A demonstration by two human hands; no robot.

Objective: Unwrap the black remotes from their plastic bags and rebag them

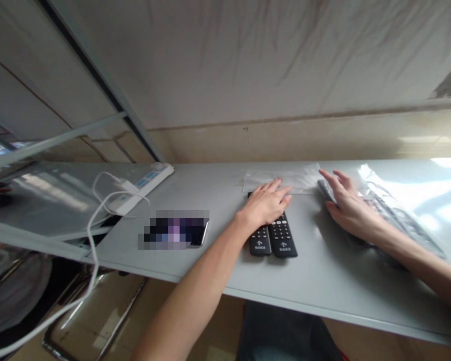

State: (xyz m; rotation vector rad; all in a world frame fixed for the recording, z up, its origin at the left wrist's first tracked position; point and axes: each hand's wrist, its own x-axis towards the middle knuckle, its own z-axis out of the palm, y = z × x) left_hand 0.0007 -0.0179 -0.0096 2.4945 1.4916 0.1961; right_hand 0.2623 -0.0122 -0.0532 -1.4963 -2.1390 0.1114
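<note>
Two black remote controls lie side by side on the grey desk, the left remote point(260, 241) and the right remote point(283, 238), their lower ends towards me. Across their upper parts rests my left hand point(267, 203), open, with fingers stretched out and covering many of the buttons. My right hand point(348, 200) is open over a group of wrapped remotes point(396, 218) at the right, thumb and fingers apart. Beneath that hand the end of a dark remote point(326, 190) shows; whether the hand touches it I cannot tell. Clear plastic bags point(302, 179) lie flat behind my left hand.
A phone point(176, 231) with a blurred-out screen lies left of my left arm. Further left is a white power strip point(145, 188) with a plugged-in white cable point(93, 240) hanging over the desk's edge. A wall point(225, 143) stands behind the desk point(218, 265). Below is a metal-framed chair point(108, 316).
</note>
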